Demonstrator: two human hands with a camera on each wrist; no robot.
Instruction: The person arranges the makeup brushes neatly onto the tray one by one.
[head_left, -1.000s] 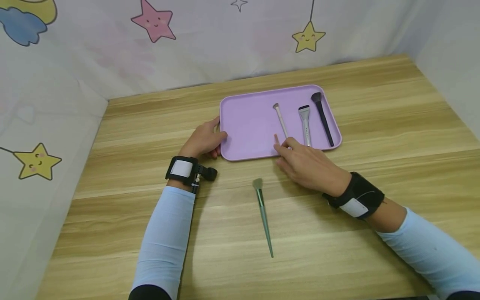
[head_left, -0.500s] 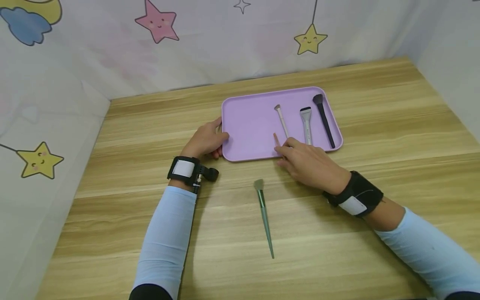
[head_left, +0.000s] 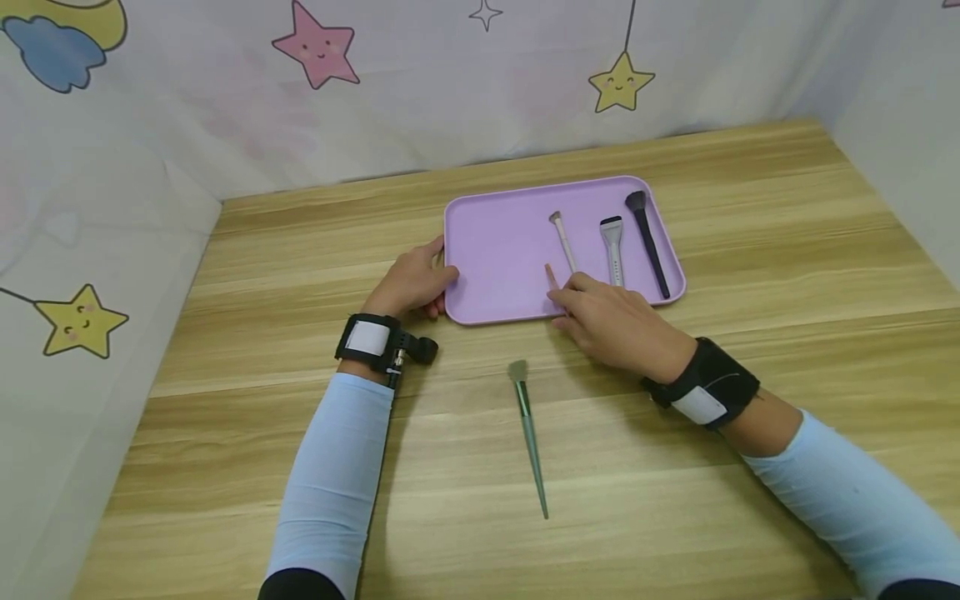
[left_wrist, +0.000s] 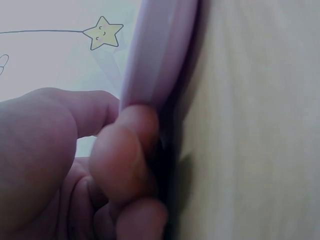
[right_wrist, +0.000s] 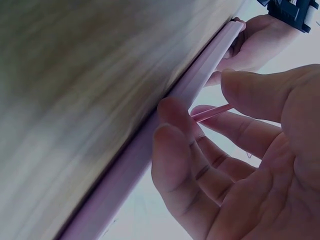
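My left hand (head_left: 408,279) grips the left edge of a lilac tray (head_left: 495,242), thumb over the rim and the other fingers low against its side. At the tray's front rim, my right hand (head_left: 615,327) pinches a slim pink makeup brush (head_left: 551,276). Only its narrow end shows beyond the fingers in the head view; a thin stretch of the brush (right_wrist: 212,113) appears beside the thumb in the right wrist view. Inside the tray lie a small white-handled brush (head_left: 563,239), a flat grey brush (head_left: 613,250) and a black brush (head_left: 648,242).
A green makeup brush (head_left: 528,433) lies on the wooden table (head_left: 300,275) in front of the tray, between the two forearms. Behind the table hangs a pale curtain (head_left: 450,100) printed with stars.
Both hands hold nearly the same places. The right wrist has shifted very slightly, and the whole head view has drifted a little.
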